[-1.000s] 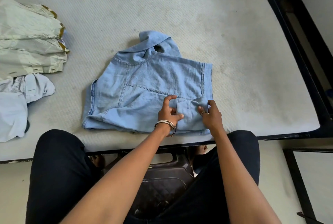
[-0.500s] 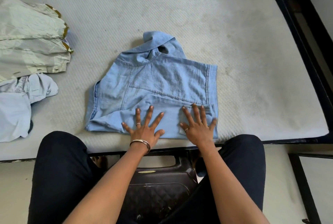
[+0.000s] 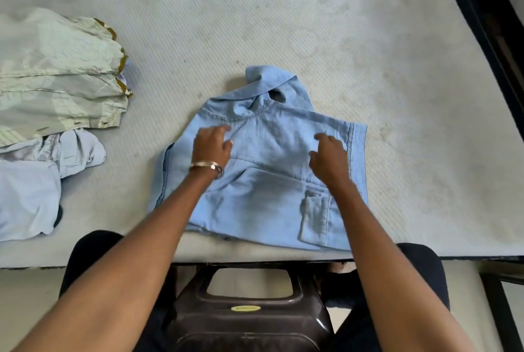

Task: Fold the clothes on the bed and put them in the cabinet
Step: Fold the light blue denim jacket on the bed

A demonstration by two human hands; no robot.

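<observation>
A light blue denim shirt (image 3: 272, 204), partly folded, lies flat on the white mattress (image 3: 397, 68) near its front edge, with the collar pointing away from me. My left hand (image 3: 212, 144), with a bangle on its wrist, rests on the shirt's upper left part below the collar. Its fingers are loosely bent. On the upper right part, close to the sleeve seam, my right hand (image 3: 329, 153) touches the cloth with relaxed fingers. Neither hand visibly pinches any fabric. No cabinet is in view.
Pale green folded clothes (image 3: 56, 76) are stacked at the mattress's left edge, with a crumpled light blue garment (image 3: 28, 195) in front of them. A black bed frame (image 3: 482, 25) borders the right side. A dark plastic stool (image 3: 249, 317) sits between my knees.
One second ago both hands pinched the pocket area near the hem; then they pressed flat on the lower edge. Now both have slid up to the shirt's upper part.
</observation>
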